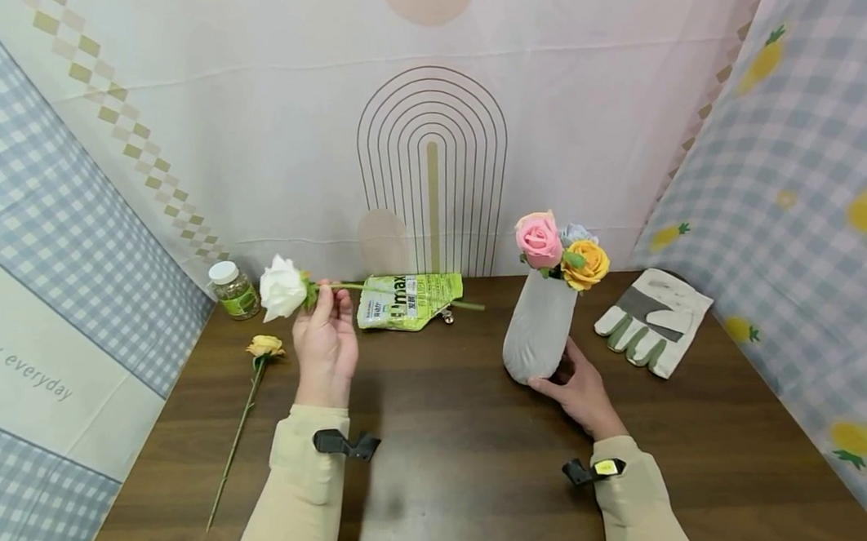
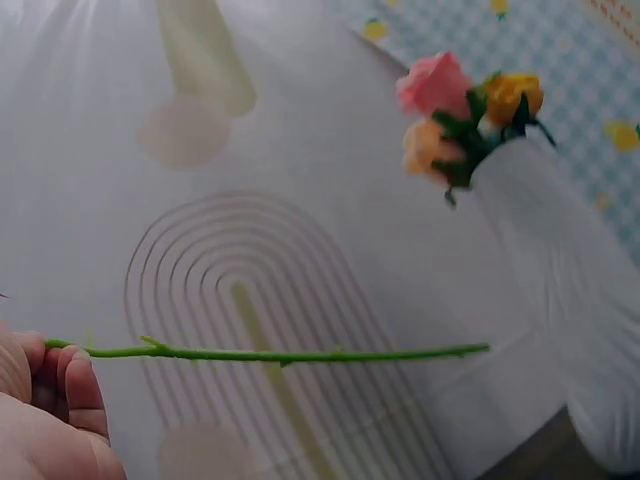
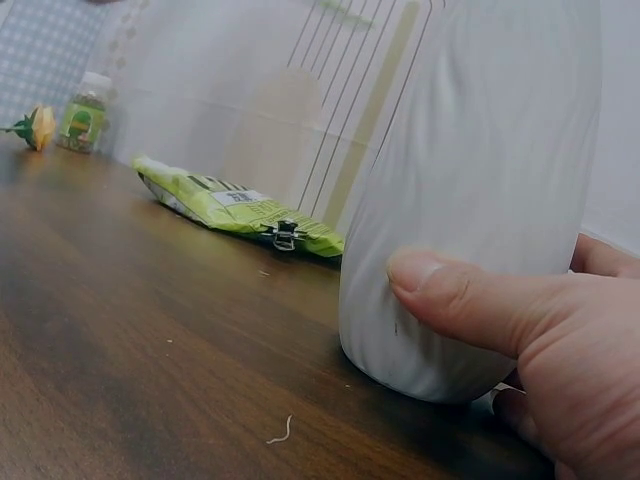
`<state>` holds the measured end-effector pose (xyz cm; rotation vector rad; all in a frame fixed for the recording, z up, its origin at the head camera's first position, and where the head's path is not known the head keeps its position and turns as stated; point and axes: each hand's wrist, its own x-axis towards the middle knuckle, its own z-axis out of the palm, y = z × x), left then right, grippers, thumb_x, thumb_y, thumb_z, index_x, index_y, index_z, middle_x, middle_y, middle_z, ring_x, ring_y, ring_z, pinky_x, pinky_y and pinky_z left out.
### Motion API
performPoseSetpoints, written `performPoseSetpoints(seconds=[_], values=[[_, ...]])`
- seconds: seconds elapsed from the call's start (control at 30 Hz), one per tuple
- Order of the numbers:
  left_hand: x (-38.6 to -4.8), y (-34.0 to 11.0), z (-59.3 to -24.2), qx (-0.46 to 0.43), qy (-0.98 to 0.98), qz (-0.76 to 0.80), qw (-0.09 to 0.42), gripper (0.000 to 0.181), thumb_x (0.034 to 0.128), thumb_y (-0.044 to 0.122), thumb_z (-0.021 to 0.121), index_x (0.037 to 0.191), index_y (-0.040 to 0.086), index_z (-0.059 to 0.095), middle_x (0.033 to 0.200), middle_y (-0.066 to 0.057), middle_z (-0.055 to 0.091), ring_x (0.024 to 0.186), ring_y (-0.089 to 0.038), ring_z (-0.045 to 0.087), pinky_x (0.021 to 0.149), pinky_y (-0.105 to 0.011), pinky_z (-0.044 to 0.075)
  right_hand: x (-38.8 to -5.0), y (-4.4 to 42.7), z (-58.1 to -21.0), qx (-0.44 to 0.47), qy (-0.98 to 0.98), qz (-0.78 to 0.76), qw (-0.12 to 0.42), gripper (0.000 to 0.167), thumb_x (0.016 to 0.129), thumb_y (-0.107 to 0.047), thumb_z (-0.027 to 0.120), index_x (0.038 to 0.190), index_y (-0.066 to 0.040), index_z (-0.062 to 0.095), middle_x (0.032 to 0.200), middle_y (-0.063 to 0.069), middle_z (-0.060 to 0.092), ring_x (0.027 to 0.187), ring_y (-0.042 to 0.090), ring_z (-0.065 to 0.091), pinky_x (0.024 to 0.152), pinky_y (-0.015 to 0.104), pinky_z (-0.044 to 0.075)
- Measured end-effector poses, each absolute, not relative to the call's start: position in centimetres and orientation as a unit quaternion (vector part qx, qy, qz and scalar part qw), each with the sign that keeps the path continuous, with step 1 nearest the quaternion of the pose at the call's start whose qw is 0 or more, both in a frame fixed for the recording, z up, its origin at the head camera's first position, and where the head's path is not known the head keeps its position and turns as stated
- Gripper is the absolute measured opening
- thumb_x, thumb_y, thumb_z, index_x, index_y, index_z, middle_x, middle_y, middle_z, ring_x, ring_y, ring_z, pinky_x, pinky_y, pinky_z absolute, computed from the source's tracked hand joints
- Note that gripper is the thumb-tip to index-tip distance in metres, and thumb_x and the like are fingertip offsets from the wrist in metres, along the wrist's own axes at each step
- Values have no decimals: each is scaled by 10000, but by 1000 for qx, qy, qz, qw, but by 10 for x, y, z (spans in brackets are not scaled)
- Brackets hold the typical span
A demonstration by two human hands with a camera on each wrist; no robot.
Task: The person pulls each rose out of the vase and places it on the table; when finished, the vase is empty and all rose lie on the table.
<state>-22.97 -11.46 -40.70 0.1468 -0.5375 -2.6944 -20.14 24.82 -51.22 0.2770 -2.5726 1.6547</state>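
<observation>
My left hand (image 1: 327,342) pinches the green stem of a white rose (image 1: 283,289) just below its bloom, and the stem (image 2: 300,355) points right, toward the vase. My right hand (image 1: 580,390) grips the lower part of a white-grey vase (image 1: 541,325), its thumb across the front in the right wrist view. Pink (image 1: 539,239), yellow (image 1: 585,264) and pale blue (image 1: 577,235) flowers stand in the vase; a peach bloom (image 2: 431,150) also shows in the left wrist view. The vase's base rests on the table in the right wrist view (image 3: 440,300).
A yellow rose (image 1: 264,347) lies on the table (image 1: 452,468) at the left, near a white-capped jar (image 1: 234,291). A green bag (image 1: 402,301) with a metal clip lies at the back. White-and-grey gloves (image 1: 655,321) lie right of the vase.
</observation>
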Motion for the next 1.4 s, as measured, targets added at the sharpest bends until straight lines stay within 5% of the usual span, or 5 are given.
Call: performPoseSetpoints(seconds=[0.3,0.63,1.1,1.27,1.4], values=[[-214,-161,-444,120,-210,-950,196,112,891,16,646,972,-29,584,833,-125,633,692,-188,618,650,-235,530,-210,256,-530,93,-835,541,41,933,775,-261,822,1510,-106,268,1281,191,534,1141,308,546,881,412,500],[-202,-194,-452,105,-451,-872,160,155,952,131,593,1043,12,553,874,-119,694,660,-142,635,610,-209,522,-214,264,-547,86,-831,547,50,930,769,-304,822,1511,-191,272,1250,159,550,1114,277,567,849,260,502],[-213,-210,-450,108,-607,-756,220,60,878,124,707,875,76,743,678,-32,690,521,-82,548,473,-184,443,-215,259,-545,90,-825,556,48,937,765,-304,825,1513,-197,271,1272,142,540,1135,271,557,869,286,498],[-217,-219,-452,117,-652,-723,194,51,868,99,719,886,66,753,701,-57,685,533,-78,531,462,-188,436,-216,258,-544,91,-825,555,48,949,765,-311,824,1518,-196,258,1285,142,534,1140,277,555,877,320,500],[-218,-228,-455,118,-705,-684,145,198,885,89,698,1049,-21,716,744,-19,687,586,-70,546,500,-194,456,-216,257,-545,91,-828,551,48,953,771,-317,819,1523,-197,246,1287,146,532,1141,279,555,882,341,499]])
